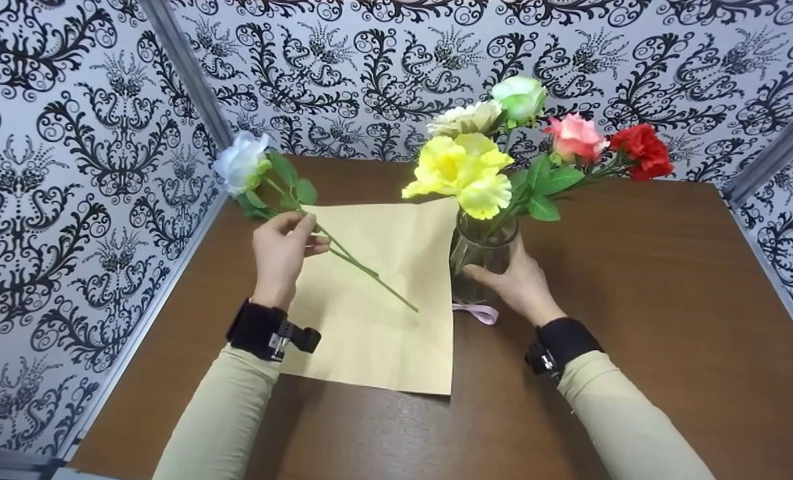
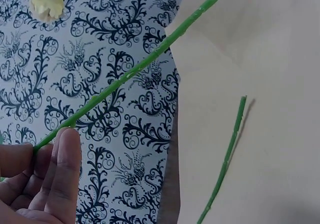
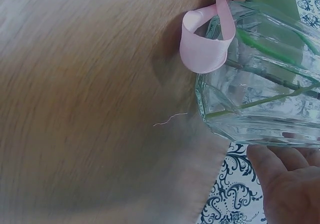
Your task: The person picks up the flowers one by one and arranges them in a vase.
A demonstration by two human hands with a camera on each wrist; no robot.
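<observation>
My left hand (image 1: 282, 250) pinches the green stem of a pale blue artificial rose (image 1: 242, 163) between thumb and fingers. The bloom leans to the upper left, and the stem (image 2: 142, 63) slants down over a sheet of tan paper (image 1: 396, 353). A shorter green stem end (image 2: 227, 159) shows beside it; whether the two join is hidden. My right hand (image 1: 520, 280) grips a clear glass vase (image 1: 480, 257), thumb in front and the other fingers mostly hidden behind. Yellow (image 1: 463, 173), cream, pale green, pink and red (image 1: 642, 152) flowers stand in the vase.
A looped pink ribbon (image 3: 207, 46) lies at the vase's base, beside the paper's right edge. Brown wooden table (image 1: 670, 320) extends to the right and front. Patterned black-and-white panels (image 1: 370, 87) enclose the back and sides. A thin thread (image 3: 170, 119) lies on the table.
</observation>
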